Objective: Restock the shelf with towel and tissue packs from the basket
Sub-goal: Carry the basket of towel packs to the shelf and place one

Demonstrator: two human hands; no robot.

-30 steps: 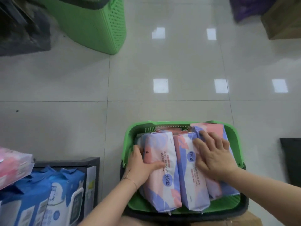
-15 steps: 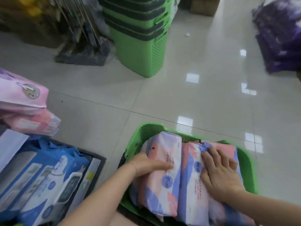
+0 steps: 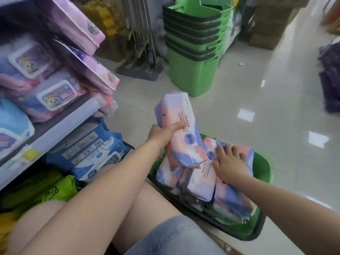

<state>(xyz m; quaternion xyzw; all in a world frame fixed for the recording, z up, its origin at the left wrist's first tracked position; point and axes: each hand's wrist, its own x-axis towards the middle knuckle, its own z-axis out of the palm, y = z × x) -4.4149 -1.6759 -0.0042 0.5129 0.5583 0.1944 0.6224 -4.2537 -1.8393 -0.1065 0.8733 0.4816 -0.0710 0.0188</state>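
The person's left grip point(image 3: 161, 134) is clasped round a soft pink, lilac and white plastic-wrapped towel pack point(image 3: 181, 129), thumb across its printed face and fingers behind, holding it tilted. The towel pack is raised above the low green plastic basket point(image 3: 265, 183) on the floor. Its lower end overlaps the packs inside, and whether it touches them cannot quite be made out. The right grip point(image 3: 230, 162) grasps nothing: it lies with fingers spread flat on the matching packs point(image 3: 200, 179) in the basket, seemingly steadying them.

To the left stands the grey shelf point(image 3: 60, 124), its upper board crowded with pink and lilac lidded wipe packs point(image 3: 53, 96), with blue and white packs point(image 3: 92, 151) on the level below. A stack of tall green plastic baskets point(image 3: 195, 52) stands well apart on the tiled floor.

The step in hand looks to be lifting one pack out. Several more lie in the basket, so the restock is far from finished. The next move calls for swinging the towel pack left to the shelf and finding a gap among tightly packed goods; the soft wrapper should give, so a firm hold near its middle would help
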